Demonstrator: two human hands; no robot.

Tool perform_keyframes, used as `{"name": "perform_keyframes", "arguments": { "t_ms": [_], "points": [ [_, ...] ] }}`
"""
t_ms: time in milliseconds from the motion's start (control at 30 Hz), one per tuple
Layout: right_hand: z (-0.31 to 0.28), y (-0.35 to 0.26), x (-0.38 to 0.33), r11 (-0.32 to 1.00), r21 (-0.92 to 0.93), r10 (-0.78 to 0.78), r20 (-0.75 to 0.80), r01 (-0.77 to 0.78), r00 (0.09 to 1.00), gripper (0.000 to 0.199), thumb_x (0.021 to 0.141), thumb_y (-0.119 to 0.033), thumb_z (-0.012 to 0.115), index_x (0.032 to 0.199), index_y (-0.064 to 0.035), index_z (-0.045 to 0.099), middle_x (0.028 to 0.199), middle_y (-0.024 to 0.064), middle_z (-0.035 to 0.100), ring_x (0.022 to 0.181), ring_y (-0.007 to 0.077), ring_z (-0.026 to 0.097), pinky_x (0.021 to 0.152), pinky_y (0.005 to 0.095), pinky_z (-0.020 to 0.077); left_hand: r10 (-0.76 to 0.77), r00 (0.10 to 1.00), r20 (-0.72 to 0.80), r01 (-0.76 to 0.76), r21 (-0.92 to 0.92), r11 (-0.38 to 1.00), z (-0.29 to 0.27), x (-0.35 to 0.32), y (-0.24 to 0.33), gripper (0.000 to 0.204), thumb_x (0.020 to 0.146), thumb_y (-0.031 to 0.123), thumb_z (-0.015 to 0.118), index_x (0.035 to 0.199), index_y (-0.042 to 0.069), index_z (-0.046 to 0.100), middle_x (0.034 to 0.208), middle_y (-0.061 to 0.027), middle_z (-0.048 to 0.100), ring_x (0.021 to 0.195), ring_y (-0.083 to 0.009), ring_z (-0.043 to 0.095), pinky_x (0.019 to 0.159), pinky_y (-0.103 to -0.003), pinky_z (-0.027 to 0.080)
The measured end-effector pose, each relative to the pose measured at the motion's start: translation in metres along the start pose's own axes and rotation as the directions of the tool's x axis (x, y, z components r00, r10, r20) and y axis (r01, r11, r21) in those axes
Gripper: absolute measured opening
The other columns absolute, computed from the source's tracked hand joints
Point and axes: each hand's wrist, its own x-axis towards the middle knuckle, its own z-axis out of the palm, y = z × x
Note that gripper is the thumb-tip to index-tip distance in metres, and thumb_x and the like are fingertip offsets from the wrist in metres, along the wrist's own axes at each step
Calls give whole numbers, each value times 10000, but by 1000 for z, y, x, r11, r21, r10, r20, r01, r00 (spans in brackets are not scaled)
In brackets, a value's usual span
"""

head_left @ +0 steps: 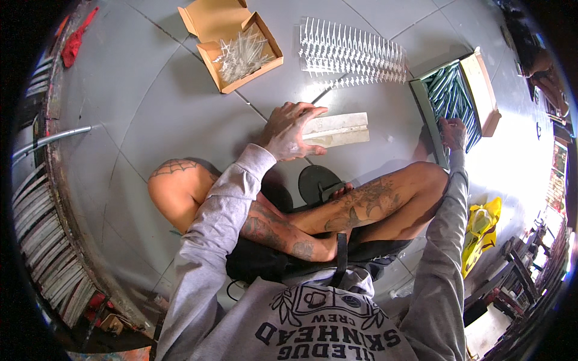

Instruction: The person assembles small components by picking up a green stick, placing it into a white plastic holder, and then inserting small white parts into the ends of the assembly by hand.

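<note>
My left hand (pixel 290 132) spans the left end of a pale, flat block (pixel 343 129) on the floor, thumb on the near edge and fingers along the far one. A groove or ridge runs lengthwise down the block. Off to the right, my right hand (pixel 453 132) is at the near part of an open box (pixel 428 123) full of slim dark green sticks (pixel 448 93), like pen barrels. Its fingers are curled together; what they pinch, if anything, is hidden.
Ahead, a brown cardboard box (pixel 218 80) holds clear thin plastic pieces (pixel 242 57). Rows of clear spiky pieces (pixel 352 54) lie beside it on grey tiles. My crossed legs (pixel 373 204) are close below the block. A yellow bag (pixel 481 231) sits at right.
</note>
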Motion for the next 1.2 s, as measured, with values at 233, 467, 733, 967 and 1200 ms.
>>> {"name": "perform_keyframes", "arguments": {
  "t_ms": [233,467,733,967,1200],
  "points": [
    [-39,-9,-13,986,-137,62,-252,-99,966,311,742,-308,778,924,-60,735,786,140,743,730,241,734,748,425,570,4,1000,20,-6,123,992,6,0,-1,884,665,491,861,1449,247,532,1291,-27,559,1189,-250,514,1023,-443,394],
    [-125,-178,-90,950,310,170,-609,35,775,182,909,-195,706,952,-21,674,761,90,710,714,200,710,671,361,573,22,982,-185,-12,54,998,-23,0,-16,741,787,605,760,1400,230,581,1331,-67,562,1200,-294,520,1026,-466,394],
    [-68,-242,-124,216,970,-230,164,-115,959,262,991,-182,648,1144,31,639,810,111,688,735,200,694,731,317,530,25,969,-247,-32,-23,999,-16,9,4,471,904,489,693,1261,182,688,1118,-50,686,1054,-240,611,966,-392,458],
    [-49,-252,-117,318,938,-313,244,-141,918,170,971,-138,629,1034,14,675,817,86,694,711,155,672,664,289,522,127,960,-251,-96,132,987,-10,6,9,519,766,403,776,1248,250,657,1264,5,587,1146,-265,541,996,-445,398],
    [-43,-243,-111,573,819,-262,222,-34,939,225,908,-197,770,1015,-14,695,809,31,688,695,119,657,623,270,515,182,964,-194,-145,187,972,1,5,10,603,717,517,832,1224,254,637,1293,18,588,1239,-252,524,1031,-463,373]
  ]
}}
